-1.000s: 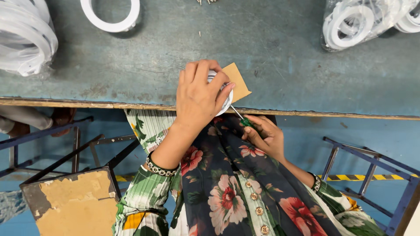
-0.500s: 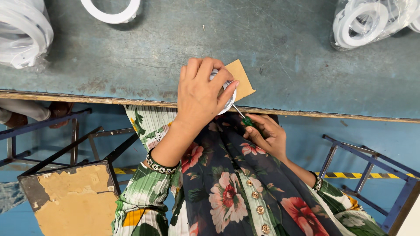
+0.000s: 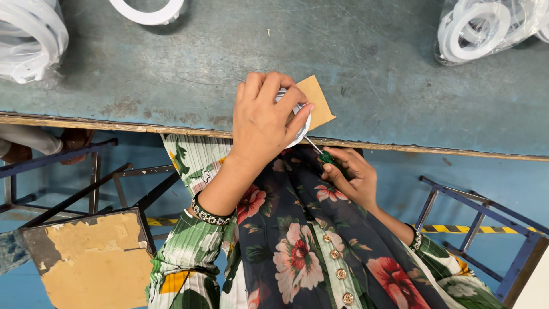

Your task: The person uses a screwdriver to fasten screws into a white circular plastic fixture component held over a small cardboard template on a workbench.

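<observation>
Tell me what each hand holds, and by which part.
The left hand grips a white round part from above, by its rim. The right hand holds a screwdriver by its green handle.

Worn blue-grey bench [image 3: 171, 80], scratched top, wooden front edge chipped and rusty-looking. On it: white ring [image 3: 147, 10] at the top edge, bagged white rings far left [image 3: 28, 37] and far right [image 3: 486, 26], a tan card [image 3: 318, 103] at the front edge with a small white round part [image 3: 302, 127] on it under the left hand [image 3: 266, 123].
</observation>
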